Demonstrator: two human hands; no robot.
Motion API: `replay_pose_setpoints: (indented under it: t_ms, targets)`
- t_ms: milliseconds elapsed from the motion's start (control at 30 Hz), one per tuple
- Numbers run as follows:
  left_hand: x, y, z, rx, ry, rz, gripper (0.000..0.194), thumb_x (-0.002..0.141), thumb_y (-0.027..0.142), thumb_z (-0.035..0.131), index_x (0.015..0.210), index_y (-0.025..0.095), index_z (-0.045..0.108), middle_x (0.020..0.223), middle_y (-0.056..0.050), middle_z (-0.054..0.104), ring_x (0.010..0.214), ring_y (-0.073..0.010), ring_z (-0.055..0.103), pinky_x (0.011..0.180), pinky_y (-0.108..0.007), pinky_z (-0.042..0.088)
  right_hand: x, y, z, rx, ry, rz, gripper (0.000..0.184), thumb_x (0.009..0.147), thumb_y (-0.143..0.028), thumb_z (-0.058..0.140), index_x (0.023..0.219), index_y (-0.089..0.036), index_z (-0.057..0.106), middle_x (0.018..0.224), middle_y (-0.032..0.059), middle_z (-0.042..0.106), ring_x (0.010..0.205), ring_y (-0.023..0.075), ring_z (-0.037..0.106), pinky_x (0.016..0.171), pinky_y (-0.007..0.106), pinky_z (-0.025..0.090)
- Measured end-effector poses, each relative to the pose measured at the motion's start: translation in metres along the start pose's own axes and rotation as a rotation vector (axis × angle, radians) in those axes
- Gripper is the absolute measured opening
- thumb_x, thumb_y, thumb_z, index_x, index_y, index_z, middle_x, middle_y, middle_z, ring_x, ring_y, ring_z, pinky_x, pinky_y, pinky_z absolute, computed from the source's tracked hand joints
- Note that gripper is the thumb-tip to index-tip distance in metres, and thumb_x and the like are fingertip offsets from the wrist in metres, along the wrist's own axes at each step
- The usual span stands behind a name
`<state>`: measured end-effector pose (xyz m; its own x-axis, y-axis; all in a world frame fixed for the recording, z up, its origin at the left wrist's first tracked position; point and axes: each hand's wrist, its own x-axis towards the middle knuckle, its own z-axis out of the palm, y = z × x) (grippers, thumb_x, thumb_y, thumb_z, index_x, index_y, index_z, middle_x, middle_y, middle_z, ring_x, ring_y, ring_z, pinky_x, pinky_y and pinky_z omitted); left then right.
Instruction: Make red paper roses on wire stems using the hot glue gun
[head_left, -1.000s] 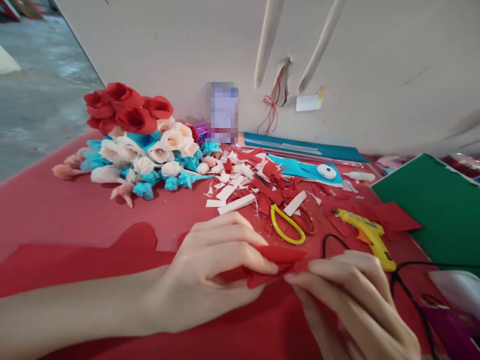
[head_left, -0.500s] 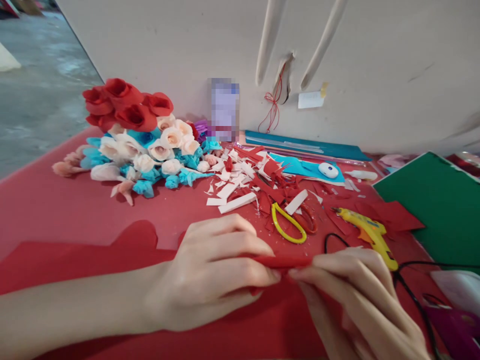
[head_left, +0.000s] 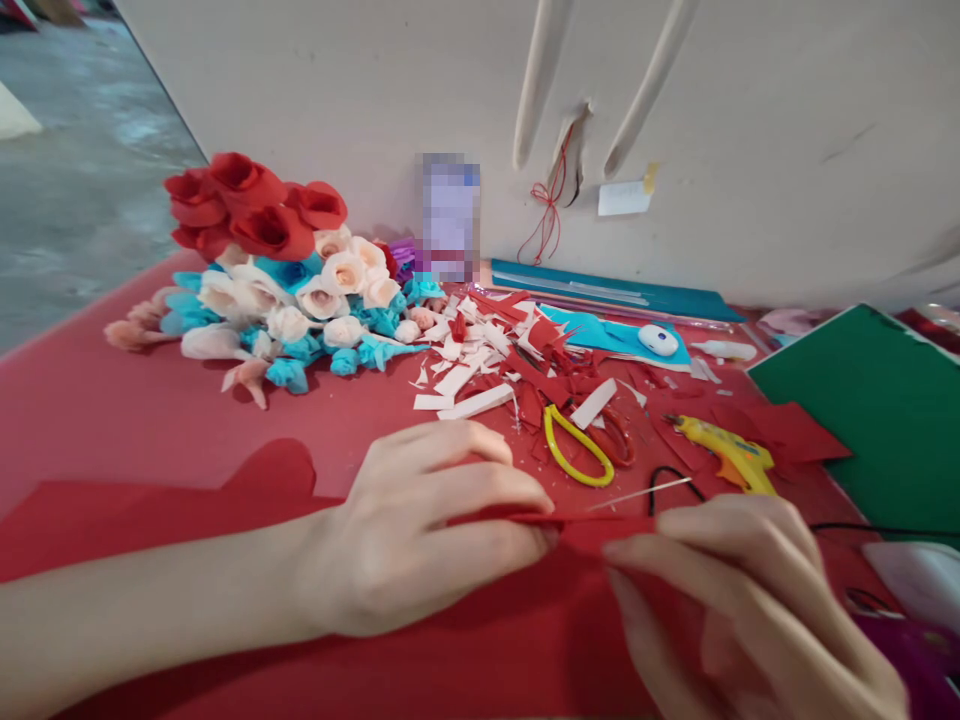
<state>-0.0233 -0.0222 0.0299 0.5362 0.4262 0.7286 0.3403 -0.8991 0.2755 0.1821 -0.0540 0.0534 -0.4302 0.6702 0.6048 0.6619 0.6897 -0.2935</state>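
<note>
My left hand is closed on the left part of a piece of red paper, its fingers curled over it. The right end of that paper is pinched between the thumb and fingers of my right hand. A thin pale stick slants just above the paper, between my hands; its lower end meets the red and I cannot tell whether it is held. Under my left forearm lies a larger red sheet with rounded petal shapes at its top edge.
Paper flowers are heaped at the left. Red and white scraps lie mid-table, with yellow-handled scissors. A yellow glue gun with black cord lies right, before a green board. A pale wall rises behind.
My right hand has shifted slightly right and down, farther from the left. The rolled-looking red paper now shows as a flatter, opened strip, and the thin stick has come into sight.
</note>
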Motion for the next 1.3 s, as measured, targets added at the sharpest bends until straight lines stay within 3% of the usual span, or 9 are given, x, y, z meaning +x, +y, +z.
replay_pose_setpoints:
  t_ms: [100, 200, 333, 767, 1133, 1300]
  targets:
    - [0.001, -0.001, 0.001, -0.048, 0.01, -0.028, 0.01, 0.072, 0.01, 0.062, 0.079, 0.016, 0.063, 0.085, -0.003, 0.068, 0.08, -0.0177, 0.055, 0.071, -0.03, 0.048, 0.006, 0.003, -0.003, 0.007, 0.04, 0.076, 0.018, 0.071, -0.008, 0.057, 0.087, -0.015, 0.057, 0.083, 0.0064, 0.052, 0.079, 0.016, 0.049, 0.064, 0.029, 0.042]
    - [0.003, -0.001, 0.001, -0.056, 0.012, -0.038, 0.009, 0.075, 0.011, 0.06, 0.08, 0.018, 0.064, 0.084, -0.002, 0.068, 0.08, -0.0164, 0.055, 0.082, -0.035, 0.045, 0.012, 0.007, 0.0, 0.115, -0.059, 0.109, 0.019, 0.072, -0.01, 0.056, 0.09, -0.016, 0.057, 0.087, 0.0056, 0.055, 0.083, 0.0157, 0.05, 0.068, 0.028, 0.045]
    - [0.003, 0.0, 0.001, 0.009, -0.024, -0.041, 0.013, 0.076, 0.011, 0.058, 0.078, 0.022, 0.064, 0.082, 0.004, 0.068, 0.078, -0.0134, 0.056, 0.101, -0.044, 0.026, 0.016, 0.011, 0.005, 0.289, -0.205, 0.171, 0.014, 0.073, -0.008, 0.055, 0.081, -0.019, 0.058, 0.078, 0.0007, 0.06, 0.076, 0.013, 0.052, 0.066, 0.026, 0.046]
    - [0.003, 0.001, 0.001, -0.001, -0.084, -0.034, 0.016, 0.076, 0.009, 0.058, 0.08, 0.023, 0.064, 0.084, 0.004, 0.068, 0.082, -0.0134, 0.056, 0.106, -0.051, 0.012, 0.021, 0.009, 0.006, 0.415, -0.278, 0.264, 0.011, 0.074, -0.008, 0.054, 0.069, -0.017, 0.059, 0.067, -0.0005, 0.059, 0.064, 0.0105, 0.054, 0.059, 0.022, 0.045]
    - [0.002, 0.001, 0.001, -0.106, -0.119, -0.092, 0.016, 0.072, 0.009, 0.062, 0.082, 0.021, 0.064, 0.087, 0.002, 0.068, 0.083, -0.0158, 0.054, 0.106, -0.052, 0.012, 0.015, 0.01, 0.009, 0.288, -0.19, 0.14, 0.013, 0.072, -0.006, 0.053, 0.072, -0.018, 0.059, 0.069, 0.0004, 0.06, 0.066, 0.0125, 0.052, 0.06, 0.027, 0.043]
    - [0.006, 0.001, 0.005, -0.186, -0.095, -0.15, 0.012, 0.073, 0.01, 0.058, 0.078, 0.019, 0.063, 0.082, 0.001, 0.068, 0.08, -0.0158, 0.055, 0.094, -0.04, 0.032, 0.014, 0.009, 0.01, 0.2, -0.11, 0.056, 0.014, 0.068, -0.005, 0.057, 0.073, -0.018, 0.059, 0.067, -0.0009, 0.06, 0.065, 0.0129, 0.052, 0.061, 0.029, 0.043]
